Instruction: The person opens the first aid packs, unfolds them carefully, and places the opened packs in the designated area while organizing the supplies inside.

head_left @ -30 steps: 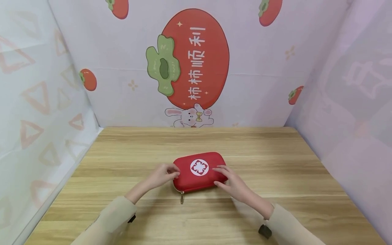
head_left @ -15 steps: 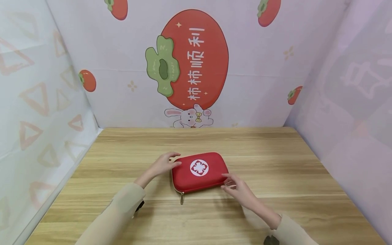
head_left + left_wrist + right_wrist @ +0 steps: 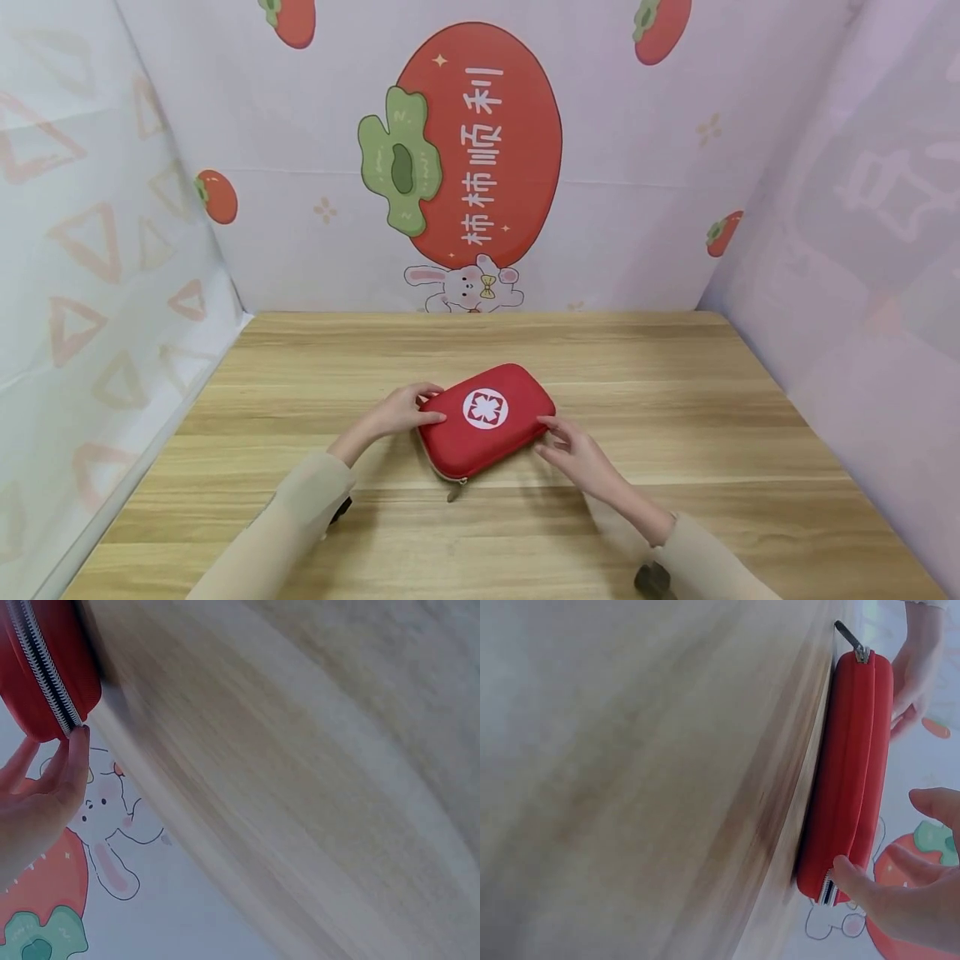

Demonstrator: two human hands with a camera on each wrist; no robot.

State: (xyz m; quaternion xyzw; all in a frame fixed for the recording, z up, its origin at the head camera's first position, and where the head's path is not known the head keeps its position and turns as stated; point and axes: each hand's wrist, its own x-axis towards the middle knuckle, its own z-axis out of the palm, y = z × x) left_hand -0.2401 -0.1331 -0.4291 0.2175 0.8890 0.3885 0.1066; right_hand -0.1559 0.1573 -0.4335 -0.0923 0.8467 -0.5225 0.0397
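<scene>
A red zippered first aid case (image 3: 517, 417) with a white cross emblem (image 3: 485, 408) sits at an angle on the wooden table. My left hand (image 3: 397, 411) grips its left end, thumb on top and fingers round the far corner. In the left wrist view, those fingers (image 3: 75, 769) meet the case beside the zipper teeth (image 3: 46, 671). At the right near corner, my right hand (image 3: 581, 458) touches the edge with a fingertip. The right wrist view shows that finger (image 3: 849, 876) against the zipper edge and another digit held apart. The zipper pull (image 3: 454, 493) hangs at the near left corner.
The wooden table (image 3: 480, 550) meets a white cloth backdrop (image 3: 622, 233) printed with persimmons and a rabbit. Cloth walls, the left (image 3: 135, 275) and the right (image 3: 847, 283), flank the tabletop. Dark wrist pieces show at both cuffs.
The left hand has moved to the case's far left corner and taken hold. The case has turned, its left end coming nearer. The right hand has moved from the case's top to its near right corner.
</scene>
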